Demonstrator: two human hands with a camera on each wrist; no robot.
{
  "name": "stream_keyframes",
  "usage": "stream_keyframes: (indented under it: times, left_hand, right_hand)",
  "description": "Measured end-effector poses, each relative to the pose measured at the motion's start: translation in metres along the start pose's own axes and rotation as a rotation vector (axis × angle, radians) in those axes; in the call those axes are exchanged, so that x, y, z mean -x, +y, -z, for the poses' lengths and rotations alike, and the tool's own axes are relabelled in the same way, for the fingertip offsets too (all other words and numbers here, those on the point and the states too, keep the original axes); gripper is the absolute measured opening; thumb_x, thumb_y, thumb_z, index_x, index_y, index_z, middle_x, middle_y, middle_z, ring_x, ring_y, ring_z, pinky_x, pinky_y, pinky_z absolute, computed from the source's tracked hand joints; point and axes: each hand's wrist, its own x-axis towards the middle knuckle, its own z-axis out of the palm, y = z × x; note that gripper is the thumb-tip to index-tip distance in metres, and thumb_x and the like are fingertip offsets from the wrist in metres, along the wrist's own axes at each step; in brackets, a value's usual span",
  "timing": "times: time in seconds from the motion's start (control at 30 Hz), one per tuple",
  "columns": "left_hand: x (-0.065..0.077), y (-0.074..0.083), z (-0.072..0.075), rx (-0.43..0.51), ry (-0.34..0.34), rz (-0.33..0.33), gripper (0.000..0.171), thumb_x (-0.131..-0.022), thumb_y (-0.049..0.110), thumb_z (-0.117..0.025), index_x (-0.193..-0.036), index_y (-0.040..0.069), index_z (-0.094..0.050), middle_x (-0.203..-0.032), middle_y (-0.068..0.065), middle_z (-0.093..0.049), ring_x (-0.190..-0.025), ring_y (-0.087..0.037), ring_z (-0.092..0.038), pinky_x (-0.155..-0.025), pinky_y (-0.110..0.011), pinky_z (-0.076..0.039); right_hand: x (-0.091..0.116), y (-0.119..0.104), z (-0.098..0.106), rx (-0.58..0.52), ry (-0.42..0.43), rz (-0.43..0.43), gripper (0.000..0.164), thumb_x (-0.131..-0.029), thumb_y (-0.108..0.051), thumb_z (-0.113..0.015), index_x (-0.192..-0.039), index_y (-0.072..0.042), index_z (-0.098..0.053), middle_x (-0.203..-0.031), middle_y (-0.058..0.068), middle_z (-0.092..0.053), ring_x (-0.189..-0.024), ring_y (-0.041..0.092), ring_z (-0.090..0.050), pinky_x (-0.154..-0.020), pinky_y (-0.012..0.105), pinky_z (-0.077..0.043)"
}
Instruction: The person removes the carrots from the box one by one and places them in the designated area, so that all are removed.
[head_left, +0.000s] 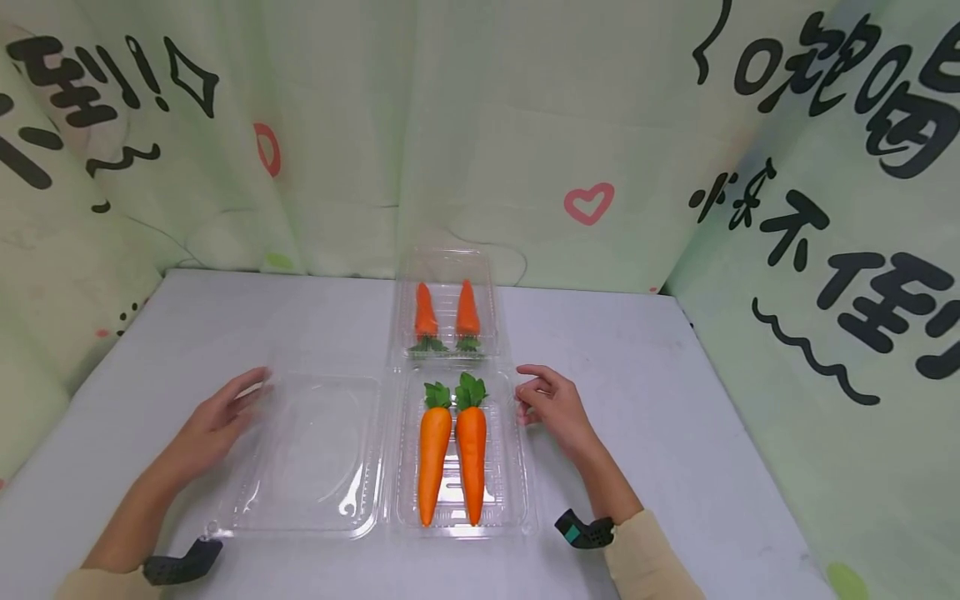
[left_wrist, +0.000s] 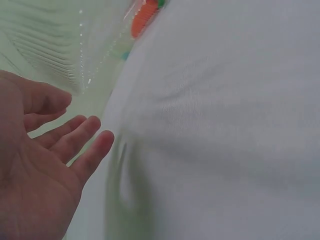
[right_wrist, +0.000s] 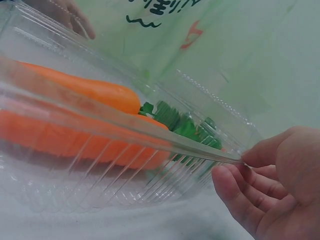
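Note:
Two orange carrots with green leafy tops, a left one (head_left: 433, 462) and a right one (head_left: 472, 462), lie side by side in the base of a clear plastic clamshell box (head_left: 508, 500). Its transparent lid (head_left: 318, 475) is folded out flat to the left. At the base's right rim, near the leafy ends, my right hand (head_left: 553, 407) pinches the edge between thumb and fingers; the right wrist view shows this grip (right_wrist: 277, 187) up close. My left hand (head_left: 213, 429) hovers by the lid's far left corner, fingers loosely bent with nothing in them, as the left wrist view also shows.
Directly behind the base stands another clear box (head_left: 446, 260) with two carrots (head_left: 426, 312) inside, leaves toward me. A white tabletop (head_left: 637, 358) lies under everything. Pale green printed curtains (head_left: 480, 125) enclose the table's back and sides.

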Motion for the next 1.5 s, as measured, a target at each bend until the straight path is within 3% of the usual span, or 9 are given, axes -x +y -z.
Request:
stream_keyframes:
  times: [0.27, 0.47, 0.53, 0.7, 0.77, 0.9, 1.0, 1.33, 1.5]
  left_hand:
    - [0.002, 0.003, 0.003, 0.015, -0.007, 0.106, 0.050, -0.099, 0.000, -0.047, -0.143, -0.012, -0.029, -0.135, 0.025, -0.045, -0.119, 0.021, -0.045, -0.089, -0.001, -0.043]
    - [0.005, 0.007, 0.008, -0.088, -0.010, 0.193, 0.056, -0.099, 0.010, -0.053, -0.148, -0.002, -0.029, -0.143, -0.020, -0.046, -0.118, 0.024, -0.041, -0.088, 0.003, -0.039]
    - [0.006, 0.009, 0.010, -0.107, -0.009, 0.199, 0.058, -0.098, 0.010, -0.055, -0.148, -0.001, -0.029, -0.144, -0.020, -0.045, -0.118, 0.024, -0.041, -0.088, 0.003, -0.039]
    - [0.007, 0.012, 0.013, -0.098, -0.007, 0.189, 0.060, -0.097, 0.009, -0.057, -0.149, 0.000, -0.029, -0.140, 0.015, -0.045, -0.119, 0.023, -0.041, -0.089, 0.003, -0.039]
    - [0.007, 0.013, 0.013, -0.095, -0.009, 0.186, 0.060, -0.096, 0.009, -0.057, -0.149, 0.000, -0.029, -0.140, 0.014, -0.045, -0.119, 0.023, -0.042, -0.089, 0.003, -0.039]
    - [0.005, 0.013, 0.013, -0.093, -0.009, 0.179, 0.062, -0.096, 0.008, -0.058, -0.150, 0.001, -0.028, -0.145, -0.016, -0.045, -0.119, 0.021, -0.043, -0.089, 0.002, -0.039]
    - [0.005, 0.010, 0.012, -0.107, 0.001, 0.179, 0.064, -0.095, 0.009, -0.059, -0.150, 0.005, -0.028, -0.143, -0.027, -0.042, -0.119, 0.019, -0.045, -0.088, 0.002, -0.040]
    - [-0.001, 0.024, 0.010, -0.087, -0.025, 0.198, 0.065, -0.095, 0.012, -0.061, -0.152, 0.012, -0.028, -0.145, -0.026, -0.040, -0.119, 0.020, -0.045, -0.088, -0.001, -0.043]
    - [-0.004, 0.027, 0.007, -0.073, -0.017, 0.177, 0.065, -0.094, 0.009, -0.062, -0.151, 0.012, -0.030, -0.144, -0.009, -0.046, -0.118, 0.019, -0.046, -0.089, -0.002, -0.044]
  right_hand:
    - [0.000, -0.001, 0.000, 0.031, 0.016, 0.020, 0.035, -0.095, -0.018, -0.059, -0.129, -0.011, -0.055, -0.086, 0.007, -0.063, -0.062, 0.015, -0.060, -0.066, 0.025, -0.060]
    - [0.000, -0.001, 0.000, 0.031, 0.013, 0.017, 0.036, -0.095, -0.018, -0.059, -0.130, -0.010, -0.055, -0.087, 0.008, -0.063, -0.063, 0.015, -0.060, -0.066, 0.024, -0.060]
    - [0.000, -0.001, 0.000, 0.029, 0.012, 0.016, 0.036, -0.095, -0.017, -0.059, -0.130, -0.009, -0.054, -0.087, 0.008, -0.063, -0.064, 0.015, -0.060, -0.066, 0.024, -0.060]
    - [0.001, -0.002, 0.000, 0.024, 0.019, 0.004, 0.035, -0.095, -0.017, -0.059, -0.130, -0.010, -0.055, -0.087, 0.008, -0.063, -0.063, 0.015, -0.060, -0.066, 0.024, -0.060]
    - [0.001, -0.002, 0.001, 0.024, 0.019, 0.001, 0.035, -0.096, -0.018, -0.059, -0.129, -0.010, -0.055, -0.087, 0.008, -0.063, -0.064, 0.015, -0.060, -0.066, 0.024, -0.060]
    - [0.002, -0.002, 0.001, 0.015, 0.018, 0.004, 0.035, -0.096, -0.018, -0.059, -0.130, -0.009, -0.055, -0.086, 0.008, -0.063, -0.064, 0.014, -0.061, -0.066, 0.025, -0.060]
    - [0.002, -0.001, 0.001, 0.009, 0.025, 0.005, 0.035, -0.096, -0.019, -0.059, -0.129, -0.010, -0.055, -0.086, 0.008, -0.063, -0.063, 0.014, -0.062, -0.066, 0.025, -0.060]
    - [0.004, -0.002, 0.003, 0.018, 0.035, 0.020, 0.036, -0.096, -0.018, -0.059, -0.130, -0.007, -0.056, -0.095, 0.014, -0.066, -0.069, 0.014, -0.062, -0.069, 0.025, -0.060]
    - [0.004, -0.004, 0.005, 0.018, 0.048, 0.022, 0.037, -0.096, -0.018, -0.059, -0.131, -0.007, -0.055, -0.102, 0.016, -0.066, -0.078, 0.016, -0.063, -0.072, 0.025, -0.060]
